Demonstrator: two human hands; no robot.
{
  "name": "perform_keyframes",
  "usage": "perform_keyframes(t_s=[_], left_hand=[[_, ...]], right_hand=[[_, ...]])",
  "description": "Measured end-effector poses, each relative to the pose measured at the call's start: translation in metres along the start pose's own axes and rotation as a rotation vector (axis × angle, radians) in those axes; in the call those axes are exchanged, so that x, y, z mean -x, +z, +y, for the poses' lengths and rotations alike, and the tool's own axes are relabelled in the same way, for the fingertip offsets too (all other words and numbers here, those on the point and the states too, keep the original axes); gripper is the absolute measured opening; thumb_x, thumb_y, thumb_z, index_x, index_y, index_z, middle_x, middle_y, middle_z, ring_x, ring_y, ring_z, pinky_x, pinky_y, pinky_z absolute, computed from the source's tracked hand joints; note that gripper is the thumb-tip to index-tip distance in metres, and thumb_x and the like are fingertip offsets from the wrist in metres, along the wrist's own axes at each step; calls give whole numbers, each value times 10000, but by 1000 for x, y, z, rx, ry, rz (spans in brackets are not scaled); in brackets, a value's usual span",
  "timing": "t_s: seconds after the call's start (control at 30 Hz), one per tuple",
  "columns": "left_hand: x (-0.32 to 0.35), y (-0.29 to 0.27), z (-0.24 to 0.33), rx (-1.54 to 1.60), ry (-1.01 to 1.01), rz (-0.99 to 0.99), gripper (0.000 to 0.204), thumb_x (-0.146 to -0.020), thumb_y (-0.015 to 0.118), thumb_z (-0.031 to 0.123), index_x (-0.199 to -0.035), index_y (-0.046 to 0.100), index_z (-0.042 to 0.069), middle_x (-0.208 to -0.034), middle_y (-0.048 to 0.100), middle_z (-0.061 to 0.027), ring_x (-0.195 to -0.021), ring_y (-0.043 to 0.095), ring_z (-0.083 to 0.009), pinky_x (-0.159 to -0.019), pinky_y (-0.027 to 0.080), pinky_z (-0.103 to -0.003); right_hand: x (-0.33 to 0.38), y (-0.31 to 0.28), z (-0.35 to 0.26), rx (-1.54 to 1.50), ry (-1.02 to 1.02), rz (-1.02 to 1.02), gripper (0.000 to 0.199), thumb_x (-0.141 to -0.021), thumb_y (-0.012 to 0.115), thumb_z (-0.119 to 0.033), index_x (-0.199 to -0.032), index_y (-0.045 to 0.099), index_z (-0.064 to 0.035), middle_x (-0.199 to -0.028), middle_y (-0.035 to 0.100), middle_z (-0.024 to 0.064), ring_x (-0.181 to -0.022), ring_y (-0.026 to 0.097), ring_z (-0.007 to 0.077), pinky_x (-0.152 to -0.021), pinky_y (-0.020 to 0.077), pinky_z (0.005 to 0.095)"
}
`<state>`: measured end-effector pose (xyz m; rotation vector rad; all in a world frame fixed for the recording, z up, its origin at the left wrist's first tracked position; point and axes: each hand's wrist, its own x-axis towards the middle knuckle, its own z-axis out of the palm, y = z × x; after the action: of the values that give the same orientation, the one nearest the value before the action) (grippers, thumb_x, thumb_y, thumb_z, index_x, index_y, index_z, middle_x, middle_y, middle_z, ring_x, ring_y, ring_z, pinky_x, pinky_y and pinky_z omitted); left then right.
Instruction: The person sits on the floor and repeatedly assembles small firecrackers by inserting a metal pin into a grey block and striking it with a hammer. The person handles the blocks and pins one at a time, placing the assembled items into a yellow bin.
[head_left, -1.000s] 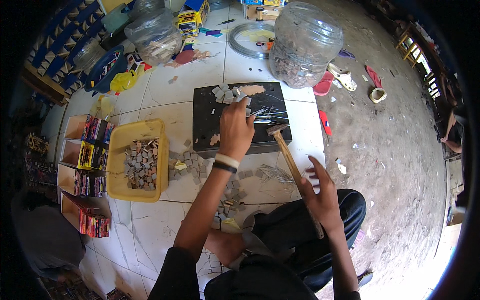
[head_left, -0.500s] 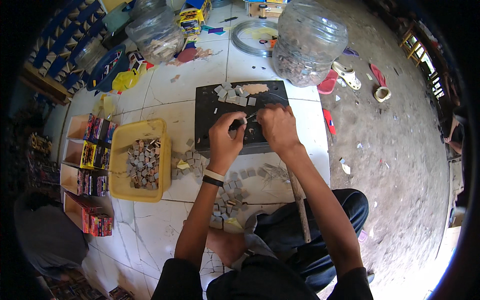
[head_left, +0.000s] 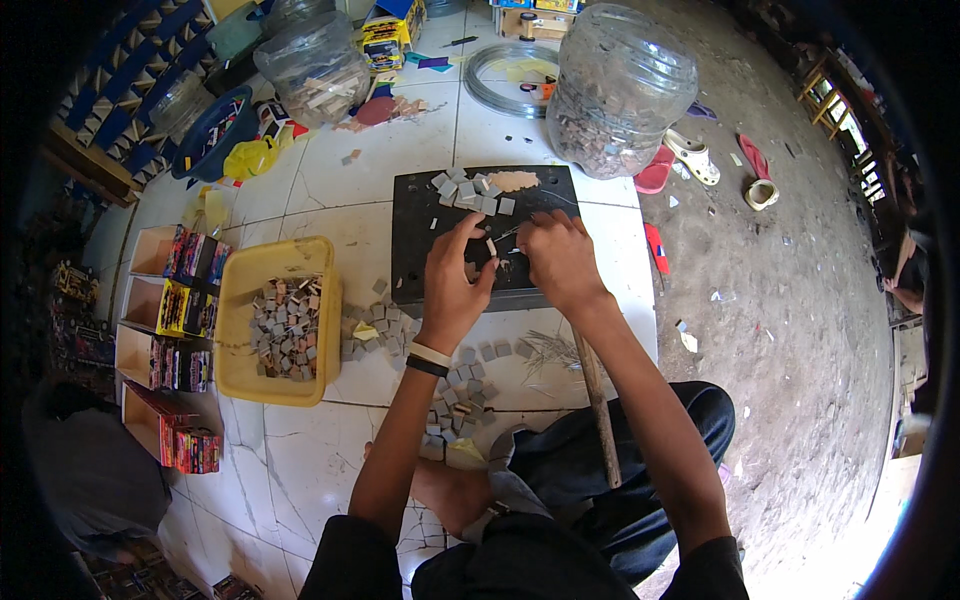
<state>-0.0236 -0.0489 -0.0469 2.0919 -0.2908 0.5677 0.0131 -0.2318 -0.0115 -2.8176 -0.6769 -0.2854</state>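
Head view: left hand (head_left: pixel 458 275) pinches a small pale piece (head_left: pixel 491 247) edge-on above the black block (head_left: pixel 418 268), likely so its edge faces the right hand (head_left: pixel 560 255). Right grip curls tight, apparently around thin wire (head_left: pixel 509 232). Loose grey squares (head_left: pixel 466 189) sit toward the block's far side, presumably leaving its near part free. Hammer handle (head_left: pixel 600 420) slants over the leg (head_left: pixel 690 412), probably for easy reach; its head is hidden.

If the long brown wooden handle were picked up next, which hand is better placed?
Probably the right hand: the wooden handle runs from beside its wrist, whereas the left hand is farther left, over the black rectangular block.
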Motion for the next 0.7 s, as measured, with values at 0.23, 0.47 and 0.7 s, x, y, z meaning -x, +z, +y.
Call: perform_keyframes(t_s=[0.23, 0.47, 0.7], left_hand=[[3, -13, 9, 47, -41, 104, 467, -906, 767, 0, -1357, 676, 80, -1241, 753, -116, -1165, 720, -264, -988, 549, -399], [8, -8, 40, 630, -361, -38, 294, -992, 772, 47, -1280, 734, 0, -1196, 774, -114, -1063, 742, -159, -909, 584, -294], [11, 7, 51, 677, -394, 135, 200, -1006, 759, 52, -1178, 768, -50, -1015, 800, -119, -883, 767, -152, -790, 624, -278]], right_hand=[[-1, -3, 8, -357, 49, 253, 153, -845, 756, 31, -965, 734, -61, -1009, 750, 94, -969, 713, 290, -882, 560, 407], [4, -12, -6, -1566, 370, 110, 121, -1053, 691, -49, -1166, 674, -10, -992, 731, 18, -887, 663, 86, -787, 541, 259], [13, -13, -25, -1549, 441, 290, 183, -1029, 713, -41, -1204, 663, -13, -1008, 758, 56, -891, 693, 100, -821, 560, 261]])
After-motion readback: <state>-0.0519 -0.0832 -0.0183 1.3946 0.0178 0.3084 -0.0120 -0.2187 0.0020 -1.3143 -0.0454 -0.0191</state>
